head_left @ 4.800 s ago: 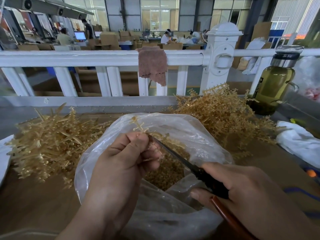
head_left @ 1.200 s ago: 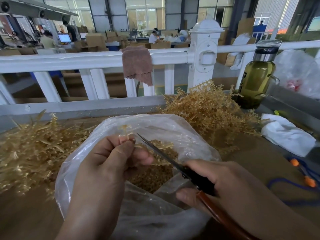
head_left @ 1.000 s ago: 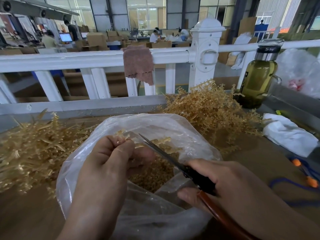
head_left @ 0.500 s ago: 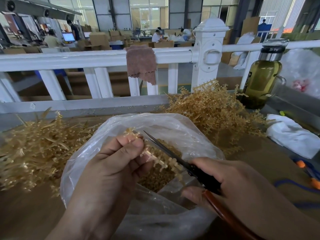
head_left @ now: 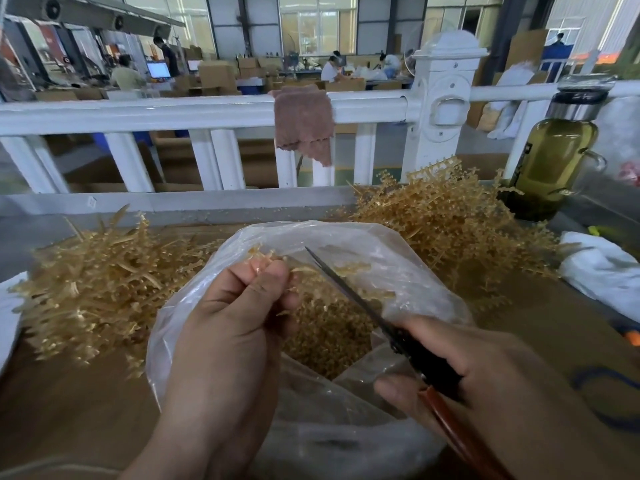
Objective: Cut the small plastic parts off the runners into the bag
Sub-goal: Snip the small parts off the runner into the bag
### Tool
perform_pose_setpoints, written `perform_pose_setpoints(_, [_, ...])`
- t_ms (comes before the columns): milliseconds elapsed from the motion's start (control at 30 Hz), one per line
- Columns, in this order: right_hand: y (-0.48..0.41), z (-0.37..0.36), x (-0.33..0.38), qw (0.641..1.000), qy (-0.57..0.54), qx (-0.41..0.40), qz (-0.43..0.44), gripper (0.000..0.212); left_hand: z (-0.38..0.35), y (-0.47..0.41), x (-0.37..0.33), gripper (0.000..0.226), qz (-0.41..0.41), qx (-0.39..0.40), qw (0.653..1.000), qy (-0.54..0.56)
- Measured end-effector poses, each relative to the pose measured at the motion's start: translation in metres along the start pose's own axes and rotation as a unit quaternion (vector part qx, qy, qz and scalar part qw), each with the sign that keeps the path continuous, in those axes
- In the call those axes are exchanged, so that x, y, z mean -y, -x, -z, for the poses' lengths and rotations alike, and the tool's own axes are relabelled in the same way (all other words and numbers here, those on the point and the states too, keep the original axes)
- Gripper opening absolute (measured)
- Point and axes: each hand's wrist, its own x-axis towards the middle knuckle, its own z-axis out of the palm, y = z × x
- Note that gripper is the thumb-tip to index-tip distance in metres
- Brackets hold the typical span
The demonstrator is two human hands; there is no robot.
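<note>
We count two hands over one clear plastic bag (head_left: pixel 388 247), which sits open-mouthed on the brown worktop (head_left: pixel 69 417) right in front of us. The left hand (head_left: pixel 232 327) has its fingers (head_left: pixel 242 289) clenched. Thumb and fingertips pinch one amber runner (head_left: pixel 264 255), which is blurred and pokes up just above the bag's mouth.

The right hand (head_left: pixel 491 386) has its fingers wrapped around one pair of scissors (head_left: pixel 349 296), gripping at the black pivot and the reddish-brown handle. The blades lie together as a single dark line. Their tip points up and to the left, close beside the runner, and we cannot tell whether it touches. Inside the bag lies one mound of cut parts (head_left: pixel 322 341), too small and too many for us to count.

Two heaps of amber runners flank the bag on the worktop: the left heap (head_left: pixel 93 285) and the right heap (head_left: pixel 450 223), the second reaching back to the worktop's far edge. Beyond them runs one white railing (head_left: pixel 173 112), with one brownish cloth (head_left: pixel 304 126) draped over its top rail. At the far right we see one bottle (head_left: pixel 550 161) of yellow-green liquid with a dark cap. Nearer to us lies one crumpled white bundle (head_left: pixel 602 268).
</note>
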Motion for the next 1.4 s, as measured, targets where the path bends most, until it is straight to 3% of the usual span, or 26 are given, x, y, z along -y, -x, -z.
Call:
perform_pose_setpoints(167, [-0.003,0.000,-0.008,0.999,0.038,0.006,0.002,0.073,0.000,0.003,0.002,0.006,0.005,0.032,0.999,0.025])
perform_pose_setpoints(533, [-0.002,0.002,-0.016,0.996,0.085,-0.006,0.015,0.074,-0.003,0.004,0.006,0.017,-0.029,0.005,0.998,-0.057])
perform_pose_setpoints(900, [-0.002,0.007,-0.016,0.998,0.048,0.008,0.030,0.071,-0.001,0.001,0.004,0.009,-0.028,0.038,0.998,-0.050])
perform_pose_setpoints(1133, [-0.001,0.011,-0.016,0.997,0.052,-0.005,0.052,0.070,0.005,-0.002,0.003,0.050,-0.086,0.045,0.987,-0.127])
perform_pose_setpoints(1400, [-0.002,0.013,-0.018,0.994,0.073,-0.025,0.072,0.053,0.005,-0.001,0.002,0.050,-0.106,0.057,0.984,-0.133])
